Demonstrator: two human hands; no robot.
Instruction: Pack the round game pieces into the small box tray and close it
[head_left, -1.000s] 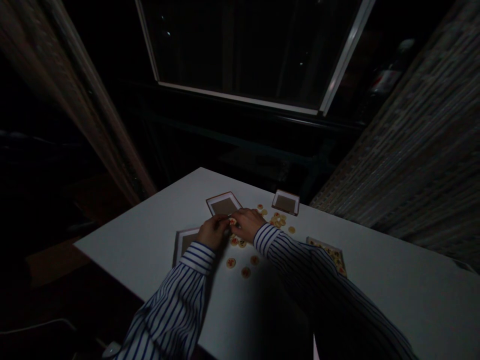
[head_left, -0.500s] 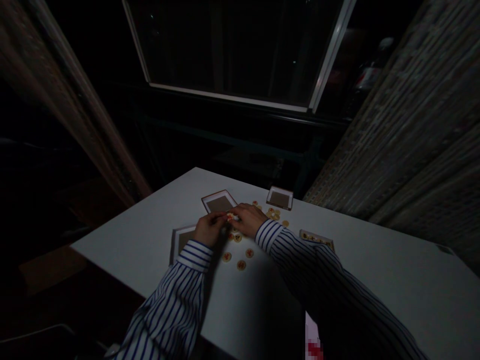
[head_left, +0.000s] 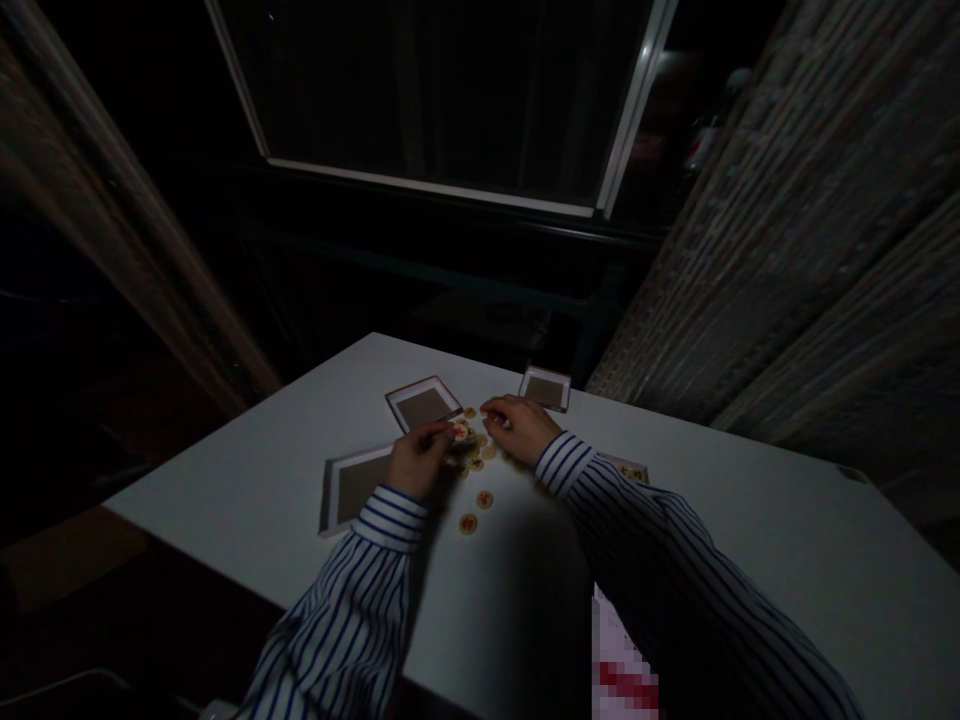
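1. Head view: a disc (head_left: pixel 460 432) is pinched between the thumb and fingertips of the left hand (head_left: pixel 418 462), at the near-left edge of the pile (head_left: pixel 477 455) of loose discs.
2. The right hand (head_left: pixel 523 426) is laid palm down with curled fingers at the far-right edge of the pile. Whether anything is gripped beneath it cannot be told.
3. Three trays are seen with bare brown floors: the near tray (head_left: pixel 351 488) left of the pile, the mid tray (head_left: pixel 421 406) beyond it to the left, and the far tray (head_left: pixel 545 388) beyond it to the right.
4. A fourth tray (head_left: pixel 628 468), right of the pile and half hidden by the sleeve (head_left: pixel 600 490), seems to hold discs, though it is too dim to be sure.
5. A stray (head_left: pixel 484 498) and a second stray (head_left: pixel 468 522) are left nearer than the pile.
6. The work is judged to be partway: one disc is lifted, most are loose, and three trays are unfilled.
7. The table (head_left: pixel 247 500) is white, plain and dimly lit.
8. A dark window (head_left: pixel 450 100) is seen far beyond the pile, a brick wall (head_left: pixel 787 250) to its right and a blurred drape (head_left: pixel 97 200) to its left.
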